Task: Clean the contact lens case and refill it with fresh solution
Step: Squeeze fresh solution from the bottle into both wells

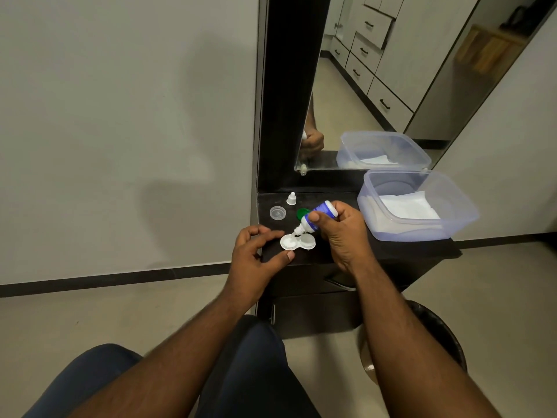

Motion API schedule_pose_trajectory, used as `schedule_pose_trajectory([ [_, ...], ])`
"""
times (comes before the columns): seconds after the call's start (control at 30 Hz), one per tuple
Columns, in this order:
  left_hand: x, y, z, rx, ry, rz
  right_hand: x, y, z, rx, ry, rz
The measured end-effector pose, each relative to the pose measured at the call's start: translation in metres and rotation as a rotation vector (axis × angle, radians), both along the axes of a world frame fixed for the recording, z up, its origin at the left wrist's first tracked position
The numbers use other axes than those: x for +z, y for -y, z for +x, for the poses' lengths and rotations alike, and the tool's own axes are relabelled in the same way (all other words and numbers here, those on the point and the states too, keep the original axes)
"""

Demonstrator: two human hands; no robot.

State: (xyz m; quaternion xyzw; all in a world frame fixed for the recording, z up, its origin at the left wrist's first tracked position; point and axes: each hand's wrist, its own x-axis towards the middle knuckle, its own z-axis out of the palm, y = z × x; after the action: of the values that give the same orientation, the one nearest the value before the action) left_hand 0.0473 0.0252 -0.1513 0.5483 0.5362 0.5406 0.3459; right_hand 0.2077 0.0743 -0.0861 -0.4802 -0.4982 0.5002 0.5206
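Observation:
A white two-well contact lens case (298, 242) lies open on the dark counter (391, 251). My right hand (343, 233) grips a small blue-and-white solution bottle (316, 217), tipped nozzle-down over the case's left well. My left hand (256, 251) steadies the case's left end between index finger and thumb. A green lens-case cap (302, 213) lies behind the bottle. A clear lens-case cap (277, 213) and the bottle's small white cap (291, 198) sit near the counter's back left.
A translucent plastic container (452, 224) with white tissue inside stands on the counter's right half. A mirror (391, 70) in a dark frame rises behind. A dark waste bin (437, 336) stands on the floor at the right. My legs are below.

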Motion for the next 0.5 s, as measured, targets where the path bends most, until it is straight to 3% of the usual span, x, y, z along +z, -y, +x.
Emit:
schedule_pose_trajectory([
  [0.23, 0.0014, 0.0007, 0.0003, 0.008, -0.003, -0.006, -0.0047, -0.0026, 0.0054, -0.065, -0.165, -0.036],
  [0.5, 0.0017, 0.0019, 0.0018, 0.022, 0.001, 0.002, -0.0044, -0.0017, 0.0033, -0.051, -0.106, -0.036],
])
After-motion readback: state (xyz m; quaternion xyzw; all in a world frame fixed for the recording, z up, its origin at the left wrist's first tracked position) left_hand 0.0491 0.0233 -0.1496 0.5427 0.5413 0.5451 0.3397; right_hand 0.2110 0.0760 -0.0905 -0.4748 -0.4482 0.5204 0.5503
